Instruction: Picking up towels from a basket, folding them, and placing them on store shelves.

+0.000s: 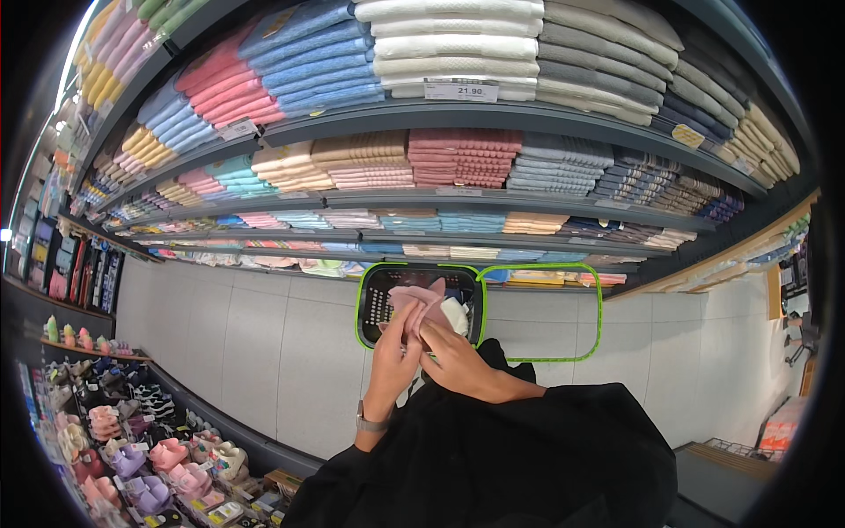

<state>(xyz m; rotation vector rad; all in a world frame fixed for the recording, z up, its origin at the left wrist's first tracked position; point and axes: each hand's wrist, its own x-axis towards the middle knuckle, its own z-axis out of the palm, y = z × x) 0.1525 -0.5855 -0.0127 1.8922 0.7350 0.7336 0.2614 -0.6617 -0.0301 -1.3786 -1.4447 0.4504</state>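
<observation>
Both hands meet over a black plastic shopping basket (370, 305) with a bright green rim. Between the fingers of my left hand (396, 338) and my right hand (457, 358) is a bunched, dusty-pink cloth (422, 298), gripped from both sides. Its folds stand up above the fingertips. Inside the basket, to the right of the cloth, a white item (455, 315) shows partly; dark contents beside it are hard to make out. The basket's green handle (600, 317) extends as a wide loop to the right.
Shelves (502, 116) ahead carry stacks of folded towels, such as white towels (455, 46) and rose towels (462, 158), with price labels along the edges. Lower left, a display holds clogs (146, 492). Grey tile floor (254, 350) runs between. A wooden-edged shelf end (713, 254) stands right.
</observation>
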